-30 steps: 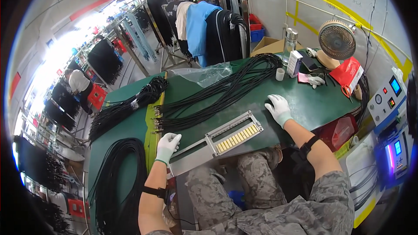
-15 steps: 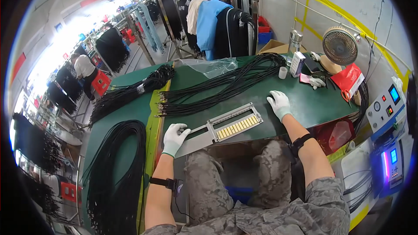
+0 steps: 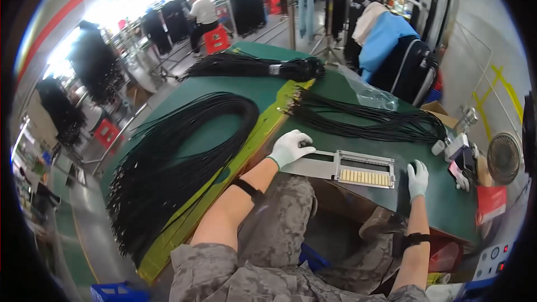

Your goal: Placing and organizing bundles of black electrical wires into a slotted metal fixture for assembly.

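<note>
Both hands wear white gloves. My left hand [image 3: 291, 149] is at the left end of a grey metal fixture [image 3: 364, 159], its fingers curved and its thumb apart from them, with nothing visible in between. A row of several pale yellow blocks [image 3: 365, 178] lines the fixture's near side. Just right of the fixture, my right hand [image 3: 417, 179] rests on the green table [image 3: 447, 201], fingers loosely bent and slightly apart, holding nothing. Beyond the fixture lies a bundle of black cables [image 3: 358, 122] with metallic ends toward the left.
A large looped black cable bundle [image 3: 184, 151] covers the table's left part, beside a yellow strip [image 3: 207, 212]. Another tied bundle [image 3: 251, 67] lies farther back. Clear plastic film [image 3: 372, 94], a fan [image 3: 503, 158] and a red packet [image 3: 491, 204] are toward the right. A person [image 3: 202, 11] works far off.
The view has swung left, so the table appears farther right. My right hand has come nearer to me and closer to the fixture's right end. My left hand stays by its left end.
</note>
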`<move>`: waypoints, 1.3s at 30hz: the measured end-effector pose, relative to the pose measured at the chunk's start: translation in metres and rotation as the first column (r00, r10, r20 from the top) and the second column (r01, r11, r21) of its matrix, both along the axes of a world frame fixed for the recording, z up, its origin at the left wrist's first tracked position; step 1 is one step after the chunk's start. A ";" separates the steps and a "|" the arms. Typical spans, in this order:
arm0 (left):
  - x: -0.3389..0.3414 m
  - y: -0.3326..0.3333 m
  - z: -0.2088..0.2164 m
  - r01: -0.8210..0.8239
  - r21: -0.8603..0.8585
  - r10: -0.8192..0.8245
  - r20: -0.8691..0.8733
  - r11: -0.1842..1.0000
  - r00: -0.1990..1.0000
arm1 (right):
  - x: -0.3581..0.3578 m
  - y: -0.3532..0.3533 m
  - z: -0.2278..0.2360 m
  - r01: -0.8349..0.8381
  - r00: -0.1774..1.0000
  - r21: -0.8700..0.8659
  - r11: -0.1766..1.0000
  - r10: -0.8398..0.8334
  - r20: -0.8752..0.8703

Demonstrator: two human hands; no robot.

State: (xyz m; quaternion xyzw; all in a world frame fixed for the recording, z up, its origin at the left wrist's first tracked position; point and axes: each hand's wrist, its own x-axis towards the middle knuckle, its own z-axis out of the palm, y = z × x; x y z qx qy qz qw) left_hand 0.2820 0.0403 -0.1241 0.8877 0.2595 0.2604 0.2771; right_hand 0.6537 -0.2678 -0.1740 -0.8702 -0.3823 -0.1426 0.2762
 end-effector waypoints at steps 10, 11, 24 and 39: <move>-0.017 -0.013 0.004 0.139 0.049 -0.137 -0.053 0.989 0.989 | -0.080 0.013 0.019 -0.526 0.841 -0.044 0.850 0.511 -0.181; -0.014 -0.015 0.005 0.139 0.048 -0.136 -0.072 0.989 0.988 | -0.083 0.017 0.021 -0.523 0.850 -0.119 0.844 0.508 -0.137; 0.027 0.018 0.012 0.124 0.151 -0.071 -0.316 0.981 0.946 | -0.109 0.031 0.040 -0.484 0.868 -0.153 0.862 0.495 0.043; 0.047 0.043 -0.004 0.044 0.223 0.017 -0.265 0.974 0.964 | -0.110 0.026 0.034 -0.537 0.843 -0.108 0.837 0.536 -0.041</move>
